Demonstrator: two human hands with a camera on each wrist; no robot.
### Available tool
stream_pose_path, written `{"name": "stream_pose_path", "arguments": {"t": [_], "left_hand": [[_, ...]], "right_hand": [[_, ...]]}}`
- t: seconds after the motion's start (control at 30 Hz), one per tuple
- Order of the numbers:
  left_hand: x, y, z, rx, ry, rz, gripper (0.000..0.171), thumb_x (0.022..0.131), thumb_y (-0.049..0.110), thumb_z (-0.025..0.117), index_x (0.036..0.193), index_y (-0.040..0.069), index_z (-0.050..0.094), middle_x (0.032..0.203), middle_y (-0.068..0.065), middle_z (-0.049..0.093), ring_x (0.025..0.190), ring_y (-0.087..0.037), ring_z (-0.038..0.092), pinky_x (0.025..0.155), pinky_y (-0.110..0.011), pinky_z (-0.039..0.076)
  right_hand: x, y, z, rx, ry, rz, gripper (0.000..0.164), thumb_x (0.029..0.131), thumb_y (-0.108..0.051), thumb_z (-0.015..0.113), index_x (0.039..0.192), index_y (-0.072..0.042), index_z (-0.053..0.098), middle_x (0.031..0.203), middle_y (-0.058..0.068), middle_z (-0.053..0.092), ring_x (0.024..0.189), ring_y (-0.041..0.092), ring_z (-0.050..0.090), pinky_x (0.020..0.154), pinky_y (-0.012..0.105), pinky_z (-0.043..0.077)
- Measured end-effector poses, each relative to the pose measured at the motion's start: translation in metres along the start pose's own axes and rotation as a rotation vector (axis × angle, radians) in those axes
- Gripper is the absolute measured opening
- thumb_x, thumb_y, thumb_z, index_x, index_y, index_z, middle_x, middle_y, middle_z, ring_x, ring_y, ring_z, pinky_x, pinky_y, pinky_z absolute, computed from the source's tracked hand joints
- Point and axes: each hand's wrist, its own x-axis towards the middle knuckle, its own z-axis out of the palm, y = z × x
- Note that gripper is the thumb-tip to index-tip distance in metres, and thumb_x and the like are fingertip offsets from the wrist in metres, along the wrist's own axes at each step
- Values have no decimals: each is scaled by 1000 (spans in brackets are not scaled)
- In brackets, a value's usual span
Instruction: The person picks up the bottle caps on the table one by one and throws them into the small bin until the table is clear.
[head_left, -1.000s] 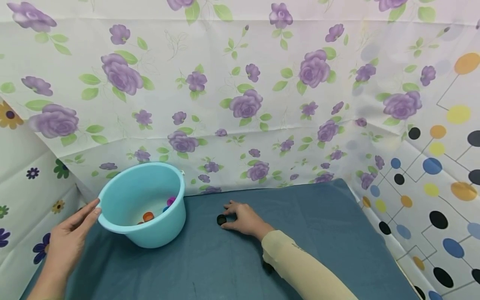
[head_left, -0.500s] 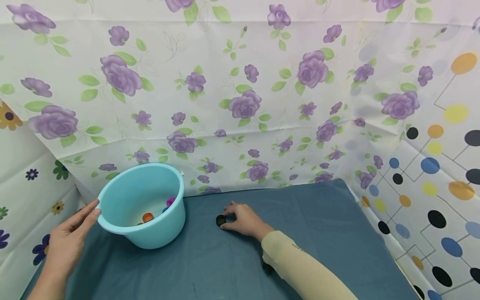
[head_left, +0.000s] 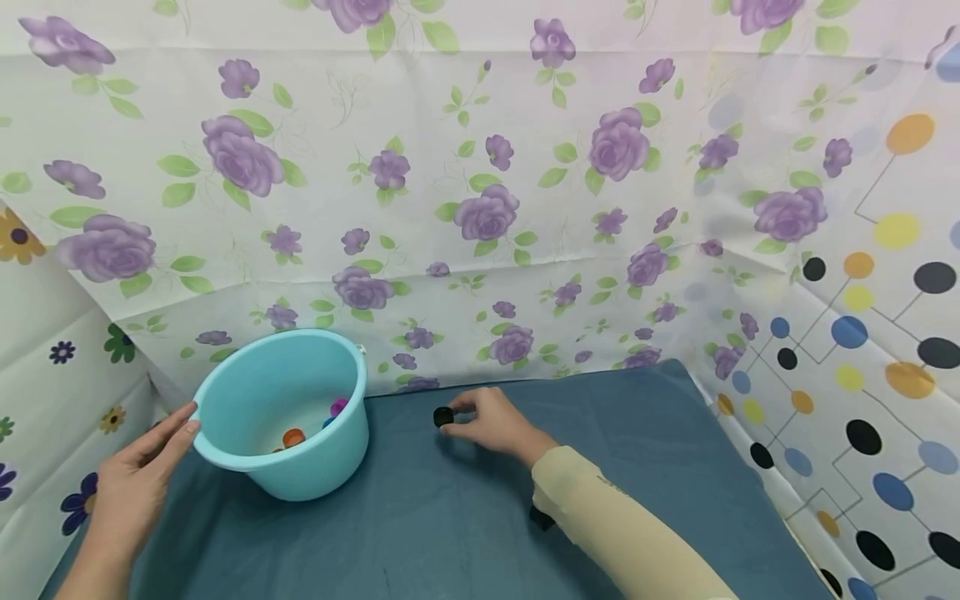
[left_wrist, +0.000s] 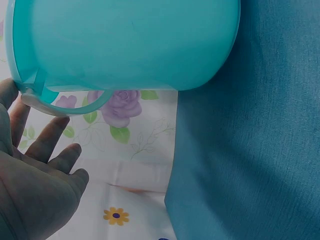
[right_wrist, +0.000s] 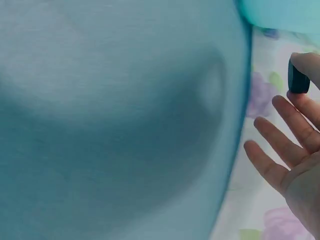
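My left hand (head_left: 137,483) holds the rim of a light blue bucket (head_left: 336,457) on its left side, thumb and fingers at the edge. In the left wrist view the bucket's curved handle (left_wrist: 85,109) hangs by the fingertips. To the right of the bucket, my right hand (head_left: 497,425) pinches a small black bottle cap (head_left: 443,417) between thumb and index finger, the other fingers spread in the right wrist view. The cap (right_wrist: 298,79) is raised over the cloth. Inside the bucket lie an orange cap (head_left: 294,437), a purple one (head_left: 339,407) and a blue piece (head_left: 328,422).
Another black object (head_left: 542,518) lies on the dark blue cloth (head_left: 420,533), partly hidden by the right sleeve. A flowered sheet (head_left: 465,217) hangs behind. A dotted sheet (head_left: 862,392) bounds the right side, and another flower-printed sheet (head_left: 52,317) the left.
My right hand has lifted the black cap off the cloth and risen slightly. More of the black object beneath the sleeve shows. The left hand still holds the bucket's rim.
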Motion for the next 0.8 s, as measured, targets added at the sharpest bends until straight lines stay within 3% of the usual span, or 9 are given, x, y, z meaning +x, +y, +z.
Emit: {"name": "stream_pose_path", "arguments": {"t": [0.07, 0.5, 0.8], "left_hand": [[0, 0, 0, 1, 0, 4, 62, 83, 63, 54, 139, 39, 41, 150, 9, 30, 144, -26, 18, 105, -63, 29], [-1, -1, 0, -17, 10, 34, 59, 84, 59, 55, 138, 39, 42, 146, 13, 36, 143, -19, 24, 106, -60, 30], [0, -1, 0, -27, 13, 33, 58, 84, 58, 56, 137, 39, 43, 144, 16, 37, 142, -15, 25, 107, -59, 29]], "right_hand": [[1, -8, -8, 3, 6, -7, 45, 80, -57, 65, 115, -29, 63, 118, -8, 64, 110, 8, 60, 89, 30, 52], [13, -61, -38, 40, 2, -67, 47, 81, -55, 64, 120, -27, 61, 117, -6, 63, 108, 14, 60, 85, 31, 53], [32, -111, -48, 12, 48, -206, 36, 81, -53, 66, 108, -29, 66, 104, -9, 65, 98, 9, 62, 75, 22, 54]]}}
